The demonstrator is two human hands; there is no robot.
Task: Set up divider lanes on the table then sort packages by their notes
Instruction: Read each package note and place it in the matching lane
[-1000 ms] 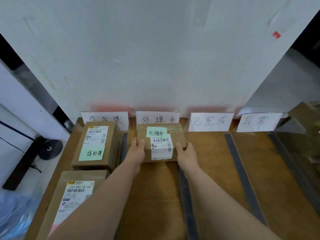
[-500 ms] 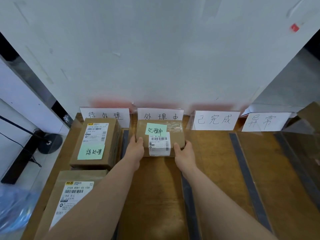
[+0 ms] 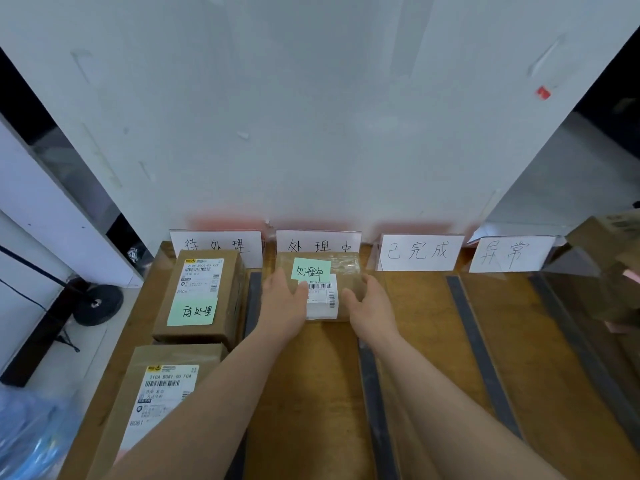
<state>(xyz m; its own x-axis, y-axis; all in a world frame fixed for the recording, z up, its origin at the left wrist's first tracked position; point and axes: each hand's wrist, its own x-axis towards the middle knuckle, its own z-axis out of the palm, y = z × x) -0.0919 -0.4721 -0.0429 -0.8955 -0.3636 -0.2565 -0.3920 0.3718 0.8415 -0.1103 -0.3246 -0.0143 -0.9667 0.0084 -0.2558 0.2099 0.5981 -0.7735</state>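
A small brown package (image 3: 348, 270) with a green note (image 3: 310, 269) and a white barcode label lies flat in the second lane, its far edge against the second lane sign (image 3: 318, 243). My left hand (image 3: 282, 301) rests on its left side with the fingers pointing forward. On its right side lies my right hand (image 3: 372, 303), thumb on top. Dark divider strips (image 3: 479, 355) run along the wooden table (image 3: 304, 393). In the first lane a brown box (image 3: 199, 271) carries a green note (image 3: 194, 311).
A larger flat package (image 3: 162, 389) lies at the near end of the first lane. Four white handwritten signs stand along the wall, the third sign (image 3: 420, 251) and fourth sign (image 3: 510, 254) heading bare lanes. More boxes (image 3: 609, 244) sit at the far right. A blue bag (image 3: 27, 434) lies on the floor at left.
The package slid away from me until it met the second sign. Both hands moved forward along its sides and their fingers have straightened.
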